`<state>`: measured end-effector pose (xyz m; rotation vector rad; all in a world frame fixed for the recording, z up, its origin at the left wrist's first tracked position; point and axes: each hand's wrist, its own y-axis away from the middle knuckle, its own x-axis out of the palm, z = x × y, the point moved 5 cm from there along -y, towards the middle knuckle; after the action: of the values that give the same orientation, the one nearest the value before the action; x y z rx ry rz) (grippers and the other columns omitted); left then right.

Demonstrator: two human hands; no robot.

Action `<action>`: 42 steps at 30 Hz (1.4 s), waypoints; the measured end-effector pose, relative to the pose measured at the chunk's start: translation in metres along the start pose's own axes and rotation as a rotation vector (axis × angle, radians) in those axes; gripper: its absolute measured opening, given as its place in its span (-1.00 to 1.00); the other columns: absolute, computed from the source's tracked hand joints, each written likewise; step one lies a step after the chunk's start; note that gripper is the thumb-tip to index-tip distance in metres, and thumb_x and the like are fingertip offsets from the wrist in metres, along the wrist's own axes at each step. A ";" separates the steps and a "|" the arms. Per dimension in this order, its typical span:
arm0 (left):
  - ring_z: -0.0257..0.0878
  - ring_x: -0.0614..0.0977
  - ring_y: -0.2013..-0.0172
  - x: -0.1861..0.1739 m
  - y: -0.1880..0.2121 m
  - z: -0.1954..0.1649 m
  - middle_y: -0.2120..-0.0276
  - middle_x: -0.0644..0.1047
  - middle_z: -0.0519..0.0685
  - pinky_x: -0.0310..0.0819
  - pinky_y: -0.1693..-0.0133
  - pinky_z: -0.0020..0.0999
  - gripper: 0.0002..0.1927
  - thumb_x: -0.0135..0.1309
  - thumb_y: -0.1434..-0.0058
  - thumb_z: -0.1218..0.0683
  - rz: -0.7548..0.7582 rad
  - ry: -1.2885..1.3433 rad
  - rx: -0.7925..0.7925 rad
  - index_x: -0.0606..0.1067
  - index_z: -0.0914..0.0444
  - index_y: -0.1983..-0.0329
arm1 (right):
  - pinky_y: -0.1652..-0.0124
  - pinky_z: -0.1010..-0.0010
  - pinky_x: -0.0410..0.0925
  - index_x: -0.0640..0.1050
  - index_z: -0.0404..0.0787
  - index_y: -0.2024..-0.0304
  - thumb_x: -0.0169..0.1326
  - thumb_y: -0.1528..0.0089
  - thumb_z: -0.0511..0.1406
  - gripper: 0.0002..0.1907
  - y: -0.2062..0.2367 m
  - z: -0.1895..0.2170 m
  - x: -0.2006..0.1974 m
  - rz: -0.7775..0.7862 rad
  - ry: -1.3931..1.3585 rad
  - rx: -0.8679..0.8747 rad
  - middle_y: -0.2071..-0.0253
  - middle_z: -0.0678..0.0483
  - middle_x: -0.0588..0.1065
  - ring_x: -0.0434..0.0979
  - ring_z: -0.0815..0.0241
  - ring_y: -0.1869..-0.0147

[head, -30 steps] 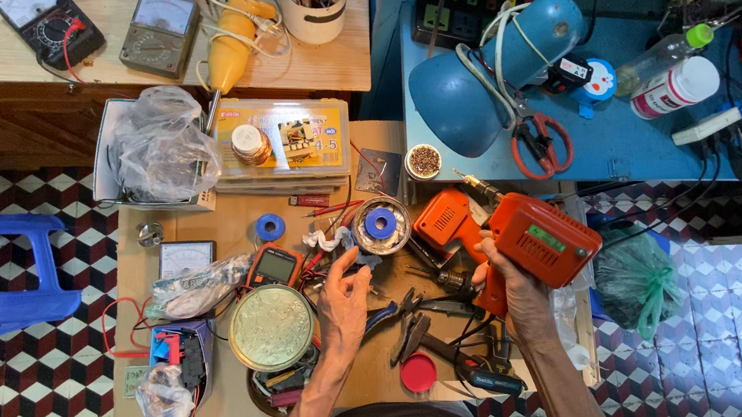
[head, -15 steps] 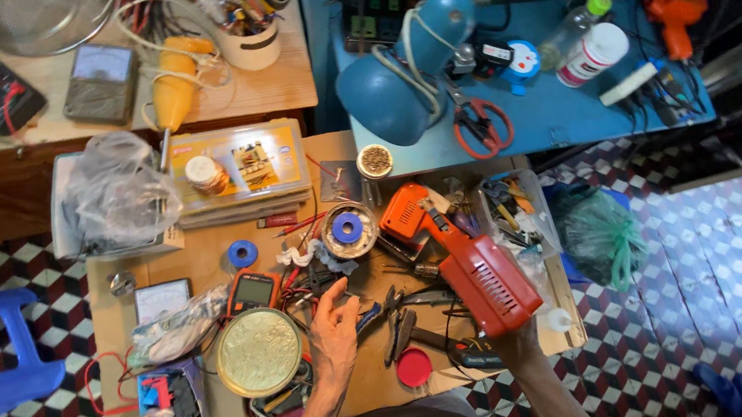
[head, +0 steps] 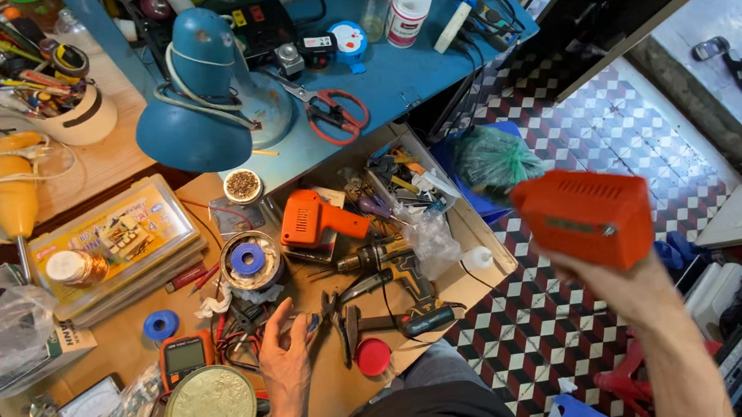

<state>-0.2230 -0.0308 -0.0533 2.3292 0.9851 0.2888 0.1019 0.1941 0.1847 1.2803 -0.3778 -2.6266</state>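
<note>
The right hand (head: 616, 278) has its grip closed around the underside of an orange box-shaped tool (head: 588, 216), raised out past the counter (head: 105, 164) edge over the tiled floor (head: 565, 112). At nine o'clock from it, the left hand (head: 287, 353) rests half-open on tangled wires (head: 244, 321) and pliers (head: 339, 319), apparently pinching a small blue-tipped piece. If the hold slackens, the tool would likely fall to the floor; dragging the wires could topple the tape-filled tin (head: 249, 261) at eleven o'clock.

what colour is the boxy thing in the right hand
Orange-red box, held up by the right hand; head view shows it.
</note>
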 end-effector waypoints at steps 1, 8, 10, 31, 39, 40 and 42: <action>-0.21 0.67 0.14 0.003 0.002 0.000 0.10 0.60 0.12 0.52 0.17 -0.36 -0.47 0.05 -0.32 0.01 -0.008 0.003 0.019 0.41 0.20 -0.35 | 0.40 0.27 0.44 0.62 -0.20 0.30 0.25 -0.13 -0.12 -0.71 -0.007 0.000 -0.024 -0.090 0.076 -0.013 0.53 0.05 0.54 0.49 0.18 0.50; -0.22 0.64 0.04 0.028 0.011 0.025 -0.09 0.54 0.06 0.57 0.04 -0.32 -0.49 0.05 -0.32 0.02 -0.094 0.045 0.108 0.41 0.31 -0.30 | 0.19 0.18 0.44 0.53 -0.36 0.19 0.24 -0.41 -0.28 -0.75 -0.076 0.016 -0.128 -0.658 0.450 -0.667 0.20 -0.11 0.51 0.58 -0.02 0.16; -0.21 0.64 0.03 0.038 0.010 0.044 -0.10 0.54 0.09 0.57 0.03 -0.32 -0.50 0.05 -0.33 0.03 -0.102 0.061 0.103 0.41 0.32 -0.30 | 0.14 0.15 0.44 0.53 -0.38 0.19 0.26 -0.39 -0.30 -0.76 -0.099 0.010 -0.134 -0.673 0.426 -0.726 0.19 -0.14 0.51 0.58 -0.06 0.11; -0.01 0.66 0.16 0.099 -0.020 0.106 -0.08 0.54 0.23 0.60 0.13 -0.05 -0.46 0.13 -0.25 0.15 -0.418 0.001 -0.059 0.43 0.30 -0.32 | 0.12 -0.08 0.41 0.53 -0.18 0.08 0.07 -0.24 -0.24 -0.77 -0.343 -0.011 0.049 -0.214 0.336 -0.635 0.10 -0.12 0.57 0.58 -0.24 0.05; 0.01 0.68 0.14 0.105 -0.013 0.100 -0.10 0.54 0.22 0.62 0.10 -0.05 -0.46 0.14 -0.25 0.14 -0.472 -0.005 -0.098 0.42 0.30 -0.32 | -0.01 -0.05 0.42 0.50 -0.25 0.03 0.18 -0.13 -0.17 -0.58 -0.361 0.016 0.115 0.008 0.298 -0.375 -0.03 -0.14 0.52 0.55 -0.23 -0.10; 0.01 0.68 0.14 0.107 -0.014 0.102 -0.10 0.54 0.21 0.62 0.10 -0.05 -0.46 0.14 -0.25 0.14 -0.475 -0.011 -0.100 0.42 0.30 -0.32 | -0.03 -0.06 0.41 0.50 -0.25 0.03 0.21 -0.12 -0.15 -0.55 -0.364 0.018 0.118 0.036 0.290 -0.336 -0.04 -0.14 0.51 0.54 -0.24 -0.11; 0.01 0.68 0.13 0.112 -0.018 0.104 -0.11 0.54 0.21 0.62 0.09 -0.05 -0.45 0.14 -0.24 0.13 -0.481 -0.023 -0.104 0.42 0.30 -0.32 | -0.07 -0.05 0.38 0.48 -0.25 -0.03 0.26 -0.12 -0.07 -0.45 -0.368 0.026 0.126 0.059 0.224 -0.281 -0.09 -0.18 0.48 0.51 -0.26 -0.15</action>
<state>-0.1121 0.0140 -0.1512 1.9237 1.4389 0.1149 -0.0182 0.5111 -0.0072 1.4190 -0.0094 -2.3514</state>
